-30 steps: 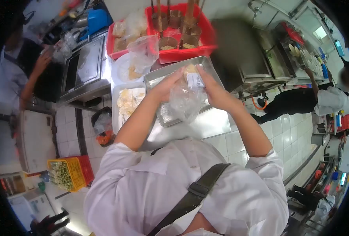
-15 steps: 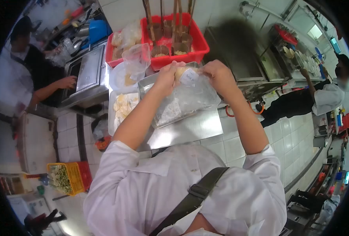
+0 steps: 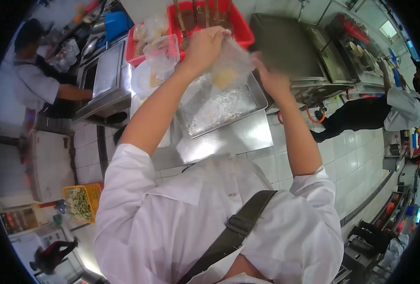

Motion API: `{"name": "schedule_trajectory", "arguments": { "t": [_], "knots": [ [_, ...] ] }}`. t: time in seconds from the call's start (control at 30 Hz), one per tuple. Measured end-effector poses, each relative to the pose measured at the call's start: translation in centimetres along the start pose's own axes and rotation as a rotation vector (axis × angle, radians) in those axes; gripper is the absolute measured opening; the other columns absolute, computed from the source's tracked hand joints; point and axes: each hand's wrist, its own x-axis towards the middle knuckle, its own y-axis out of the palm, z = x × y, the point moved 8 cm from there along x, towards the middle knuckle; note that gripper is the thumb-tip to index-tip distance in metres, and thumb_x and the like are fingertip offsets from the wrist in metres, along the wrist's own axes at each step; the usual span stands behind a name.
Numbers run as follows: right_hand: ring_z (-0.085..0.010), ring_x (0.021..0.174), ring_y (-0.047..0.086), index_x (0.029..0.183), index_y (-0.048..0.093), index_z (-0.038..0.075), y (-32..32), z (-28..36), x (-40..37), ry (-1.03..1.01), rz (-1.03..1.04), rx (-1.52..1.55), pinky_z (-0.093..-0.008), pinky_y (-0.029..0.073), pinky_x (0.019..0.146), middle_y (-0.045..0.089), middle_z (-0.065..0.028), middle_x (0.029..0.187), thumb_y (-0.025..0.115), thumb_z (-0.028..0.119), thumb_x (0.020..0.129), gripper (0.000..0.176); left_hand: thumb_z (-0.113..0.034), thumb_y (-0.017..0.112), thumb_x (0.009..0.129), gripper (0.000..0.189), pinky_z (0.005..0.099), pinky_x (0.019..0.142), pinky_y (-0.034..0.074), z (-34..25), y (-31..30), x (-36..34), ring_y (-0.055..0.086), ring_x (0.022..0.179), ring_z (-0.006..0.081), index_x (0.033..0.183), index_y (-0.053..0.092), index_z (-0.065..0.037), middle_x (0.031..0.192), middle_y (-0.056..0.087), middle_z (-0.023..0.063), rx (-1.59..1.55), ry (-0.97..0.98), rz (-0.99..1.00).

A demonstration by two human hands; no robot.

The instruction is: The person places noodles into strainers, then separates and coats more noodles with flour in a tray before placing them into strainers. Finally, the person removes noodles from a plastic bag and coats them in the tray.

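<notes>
A clear plastic bag [image 3: 236, 59] with something pale yellow at its bottom hangs above a metal tray [image 3: 224, 128]. My left hand [image 3: 205, 49] is closed on the bag's top edge. At the bag's right side is my right hand [image 3: 271, 78], smeared by motion, so its fingers are hard to make out. The tray holds clear plastic and whitish bits. Left of it, an open clear bag [image 3: 162, 52] stands over a pale round container [image 3: 141, 80], beside the red bin [image 3: 245, 35] with upright wooden handles.
At the left, a person [image 3: 39, 71] reaches into a steel unit [image 3: 108, 73]. Another person [image 3: 401, 109] is at the right. A dark-topped steel counter [image 3: 285, 47] lies beyond my right hand. A yellow crate [image 3: 94, 196] stands low at the left.
The bag now hangs upright above the tray, its yellow contents at the bottom, and its white label no longer shows. My left hand has risen. The person at the left has leaned in.
</notes>
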Motion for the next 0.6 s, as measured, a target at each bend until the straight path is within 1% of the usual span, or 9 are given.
{"name": "schedule_trajectory", "arguments": {
  "t": [0.07,0.1,0.2,0.3,0.37,0.43,0.47,0.53,0.6],
  "knots": [
    [-0.0177,0.077,0.063,0.107,0.059,0.001,-0.9,-3.3,-1.9,0.167,-0.366,0.201,-0.0311,0.052,0.071,0.064,-0.0082,0.088,0.063,0.008,0.092,0.017,-0.018,0.048,0.102,0.029,0.0280,0.061,0.057,-1.4,-0.5,0.5,0.067,0.071,0.0155,0.100,0.070,0.001,0.092,0.071,0.0077,-0.093,0.048,-0.049],
    [-0.0136,0.073,0.057,0.107,0.054,0.006,1.8,-8.3,-4.5,0.502,-0.352,0.618,-0.0293,0.050,0.065,0.057,-0.0034,0.087,0.061,0.014,0.094,0.016,-0.019,0.047,0.103,0.029,0.0275,0.061,0.058,-2.6,-0.7,0.7,0.067,0.070,0.0157,0.103,0.069,0.000,0.093,0.071,0.0069,-0.116,0.013,-0.024],
    [-0.0140,0.075,0.057,0.106,0.053,0.008,10.6,-9.4,-11.2,0.820,-0.272,1.030,-0.0311,0.052,0.065,0.057,-0.0029,0.088,0.059,0.018,0.095,0.016,-0.020,0.046,0.103,0.030,0.0267,0.060,0.059,-3.2,-1.8,1.8,0.067,0.070,0.0155,0.109,0.067,0.000,0.095,0.070,0.0064,-0.174,-0.059,0.015],
    [-0.0229,0.104,0.058,0.127,0.050,0.006,13.5,-6.0,-9.6,0.647,-0.175,0.978,-0.0412,0.053,0.086,0.057,-0.0102,0.119,0.057,0.026,0.096,0.037,-0.024,0.048,0.102,0.032,0.0314,0.063,0.056,-4.1,-3.2,2.4,0.068,0.072,0.0197,0.109,0.068,0.000,0.092,0.070,0.0122,-0.318,-0.191,-0.021],
    [-0.0271,0.114,0.056,0.134,0.047,0.008,14.2,-2.9,-7.4,0.742,-0.212,1.529,-0.0447,0.051,0.090,0.056,-0.0120,0.126,0.054,0.041,0.099,0.048,-0.029,0.050,0.100,0.035,0.0386,0.072,0.052,-5.3,-4.0,2.2,0.068,0.079,0.0279,0.109,0.069,-0.001,0.092,0.069,0.0190,-0.171,-0.108,-0.040],
    [-0.0289,0.115,0.056,0.138,0.044,0.011,18.1,-6.0,-7.0,0.702,-0.018,1.712,-0.0483,0.050,0.088,0.057,-0.0091,0.127,0.042,0.053,0.101,0.057,-0.030,0.048,0.099,0.037,0.0439,0.082,0.047,-5.8,-3.9,2.1,0.062,0.094,0.0370,0.116,0.067,-0.003,0.097,0.066,0.0217,0.095,0.203,0.009],
    [-0.0265,0.115,0.056,0.139,0.044,0.016,17.1,-5.6,-6.6,0.599,-0.091,1.574,-0.0479,0.050,0.086,0.056,-0.0059,0.130,0.031,0.056,0.102,0.057,-0.027,0.047,0.100,0.035,0.0422,0.079,0.048,-4.9,-3.0,1.3,0.066,0.092,0.0320,0.115,0.067,-0.002,0.100,0.068,0.0197,0.160,0.246,0.006],
    [-0.0255,0.096,0.063,0.141,0.032,0.027,19.5,-9.2,-7.7,0.702,-0.117,1.305,-0.0448,0.055,0.069,0.058,-0.0048,0.125,0.040,0.056,0.099,0.051,-0.024,0.047,0.102,0.033,0.0332,0.086,0.049,1.0,-0.6,-1.3,0.064,0.095,0.0198,0.112,0.065,0.001,0.099,0.067,0.0095,-0.155,-0.058,0.051],
    [-0.0265,0.087,0.064,0.141,0.029,0.027,18.3,-7.7,-8.9,0.943,-0.198,1.367,-0.0506,0.057,0.070,0.058,-0.0034,0.115,0.060,0.036,0.095,0.056,-0.027,0.052,0.098,0.046,0.0361,0.103,0.042,5.8,2.3,-6.2,0.054,0.120,0.0260,0.135,0.046,0.000,0.130,0.054,0.0150,-0.207,0.137,0.020]
  ]
}}
